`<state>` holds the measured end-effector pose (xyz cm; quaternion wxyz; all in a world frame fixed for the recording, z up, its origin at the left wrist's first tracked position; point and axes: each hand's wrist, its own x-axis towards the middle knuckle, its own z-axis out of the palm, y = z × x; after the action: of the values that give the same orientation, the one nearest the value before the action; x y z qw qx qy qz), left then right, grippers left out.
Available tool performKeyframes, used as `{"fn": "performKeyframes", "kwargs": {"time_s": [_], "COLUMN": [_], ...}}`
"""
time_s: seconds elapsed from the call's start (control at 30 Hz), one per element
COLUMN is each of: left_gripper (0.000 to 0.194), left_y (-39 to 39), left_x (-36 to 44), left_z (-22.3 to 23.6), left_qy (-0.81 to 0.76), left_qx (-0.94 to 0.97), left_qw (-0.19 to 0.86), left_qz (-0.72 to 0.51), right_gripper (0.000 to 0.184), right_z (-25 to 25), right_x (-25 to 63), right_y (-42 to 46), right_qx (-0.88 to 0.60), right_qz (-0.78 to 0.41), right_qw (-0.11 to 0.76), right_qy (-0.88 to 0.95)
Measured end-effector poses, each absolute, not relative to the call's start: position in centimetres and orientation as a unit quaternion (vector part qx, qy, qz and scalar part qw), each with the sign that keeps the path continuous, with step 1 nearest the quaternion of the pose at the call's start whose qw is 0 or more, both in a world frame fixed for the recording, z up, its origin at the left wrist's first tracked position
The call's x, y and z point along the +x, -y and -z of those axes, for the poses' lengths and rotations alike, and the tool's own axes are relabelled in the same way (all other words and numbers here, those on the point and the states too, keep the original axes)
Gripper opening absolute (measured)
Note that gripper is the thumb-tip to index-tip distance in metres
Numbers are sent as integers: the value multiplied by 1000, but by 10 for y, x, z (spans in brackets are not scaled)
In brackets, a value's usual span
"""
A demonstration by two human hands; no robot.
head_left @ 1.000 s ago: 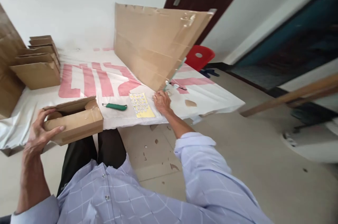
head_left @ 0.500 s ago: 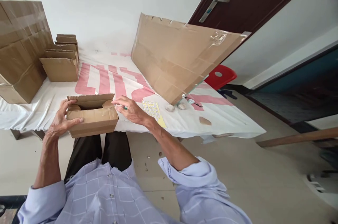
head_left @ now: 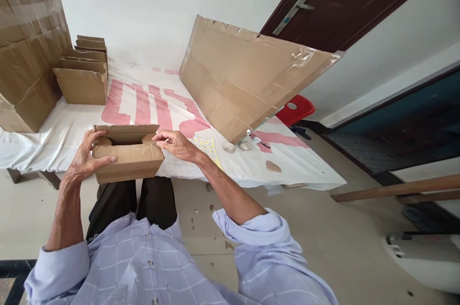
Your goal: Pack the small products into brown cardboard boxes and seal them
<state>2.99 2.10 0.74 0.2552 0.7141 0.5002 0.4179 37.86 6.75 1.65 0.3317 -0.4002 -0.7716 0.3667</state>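
Note:
A small cardboard box [head_left: 128, 163] with its top open is held at the table's front edge, above my lap. My left hand [head_left: 85, 157] grips its left end, thumb on the front face and fingers at the back edge. At the box's top right corner is my right hand [head_left: 177, 145], fingers pinched together against the side flap. Whatever lies between those fingers is too small to make out. The inside of the box is mostly hidden by its front panel. Just right of my right hand lies a yellow sheet [head_left: 207, 150] with rows of small pale pieces.
Folded cardboard boxes [head_left: 82, 85] stand beside a stack of large cartons [head_left: 27, 55] at the left. A big cardboard panel [head_left: 244, 79] leans behind the table. Two roundish clear items [head_left: 244, 146] and a brown scrap [head_left: 273, 166] lie to the right, near a red chair [head_left: 295, 111].
The view has shifted slightly. My right fingers have closed in at the box's corner, and the small green thing seen at them before no longer shows. My left hand keeps its grip.

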Motion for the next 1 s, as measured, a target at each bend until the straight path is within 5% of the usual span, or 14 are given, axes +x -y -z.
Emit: {"fn": "performKeyframes", "kwargs": {"time_s": [0.23, 0.43, 0.53, 0.73, 1.0], "left_gripper": [82, 83, 81, 83, 82], "left_y": [-20, -22, -24, -24, -32], "left_x": [32, 35, 36, 38, 35], "left_z": [-10, -12, -11, -18, -28], "left_qy": [-506, -517, -530, -536, -580], "left_qx": [706, 688, 682, 685, 681], "left_qw": [262, 271, 268, 265, 209], "left_qz": [-420, -430, -426, -416, -395], "right_gripper": [10, 28, 28, 25, 22], "right_z": [-14, 11, 27, 31, 20], "right_x": [372, 366, 362, 358, 470], "right_y": [-66, -53, -40, -4, -37], "right_qx": [-386, -360, -338, -315, -542], "right_qz": [-270, 48, 116, 37, -105], "right_qw": [358, 376, 386, 477, 508], "right_qy": [807, 853, 850, 820, 660]}}
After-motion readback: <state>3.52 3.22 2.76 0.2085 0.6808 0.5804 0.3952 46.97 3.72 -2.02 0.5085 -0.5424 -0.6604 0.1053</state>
